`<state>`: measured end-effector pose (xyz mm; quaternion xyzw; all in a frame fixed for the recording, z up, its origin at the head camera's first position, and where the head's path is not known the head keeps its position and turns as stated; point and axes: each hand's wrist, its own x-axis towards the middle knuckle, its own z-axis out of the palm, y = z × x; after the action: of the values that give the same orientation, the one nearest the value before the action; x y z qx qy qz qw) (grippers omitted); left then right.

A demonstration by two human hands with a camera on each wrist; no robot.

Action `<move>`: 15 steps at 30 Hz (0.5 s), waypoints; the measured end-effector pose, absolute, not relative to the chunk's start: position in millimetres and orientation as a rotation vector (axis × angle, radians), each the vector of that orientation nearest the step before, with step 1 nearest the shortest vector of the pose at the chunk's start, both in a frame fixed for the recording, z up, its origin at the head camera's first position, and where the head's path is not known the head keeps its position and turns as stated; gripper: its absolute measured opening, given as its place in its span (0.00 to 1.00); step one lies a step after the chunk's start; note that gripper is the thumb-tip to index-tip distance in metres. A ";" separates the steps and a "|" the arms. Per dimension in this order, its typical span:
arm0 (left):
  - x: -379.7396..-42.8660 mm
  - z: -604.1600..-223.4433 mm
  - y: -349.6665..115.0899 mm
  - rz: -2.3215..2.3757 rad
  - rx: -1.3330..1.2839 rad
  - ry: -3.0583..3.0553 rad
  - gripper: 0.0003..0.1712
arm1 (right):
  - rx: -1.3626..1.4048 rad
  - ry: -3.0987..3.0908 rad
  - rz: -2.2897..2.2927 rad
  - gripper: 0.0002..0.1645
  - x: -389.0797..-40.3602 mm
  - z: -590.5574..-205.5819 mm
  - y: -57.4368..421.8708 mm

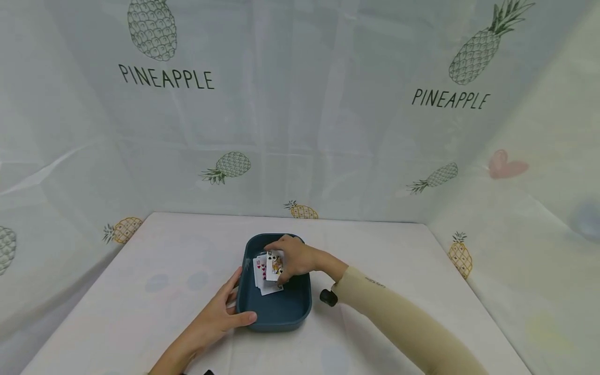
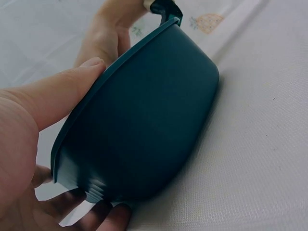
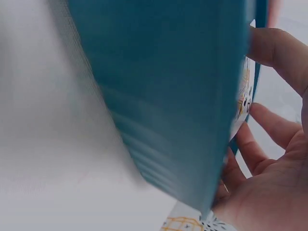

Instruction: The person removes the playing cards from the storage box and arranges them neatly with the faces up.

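A dark blue plastic tub (image 1: 276, 315) stands on the table with a small overlapping pile of playing cards (image 1: 259, 271) inside. My left hand (image 1: 220, 312) holds the tub's left side, thumb over the near rim and fingers spread along the outer wall, as the left wrist view also shows on the tub (image 2: 144, 106). Reaching in from the right, my right hand (image 1: 297, 258) pinches a face card (image 1: 274, 266) between thumb and fingers, over the pile. In the right wrist view the tub wall (image 3: 168, 86) hides most of that card (image 3: 245, 94).
White cloth covers the table (image 1: 375, 250). Behind and at both sides hangs a pineapple-print sheet (image 1: 319, 120). A black wrist device (image 1: 328, 297) sits under the right sleeve (image 1: 398, 317), just right of the tub.
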<state>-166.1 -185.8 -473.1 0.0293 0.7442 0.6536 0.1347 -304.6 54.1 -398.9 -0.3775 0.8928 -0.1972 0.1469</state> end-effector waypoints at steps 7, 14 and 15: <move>-166.2 -473.5 -183.9 1.875 0.057 2.192 0.65 | -1.101 2.536 -0.657 0.53 -302.4 -385.3 80.5; -165.3 -474.3 -184.3 1.869 0.036 2.213 0.66 | -1.075 2.544 -0.720 0.53 -304.9 -380.3 109.7; -165.3 -474.4 -184.1 1.860 0.034 2.221 0.67 | -1.064 2.547 -0.729 0.53 -305.3 -380.3 114.3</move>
<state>-165.3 -184.1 -474.4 0.0116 0.7609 0.6373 0.1218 -305.3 114.3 -380.3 -0.3689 0.8830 -0.2526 0.1428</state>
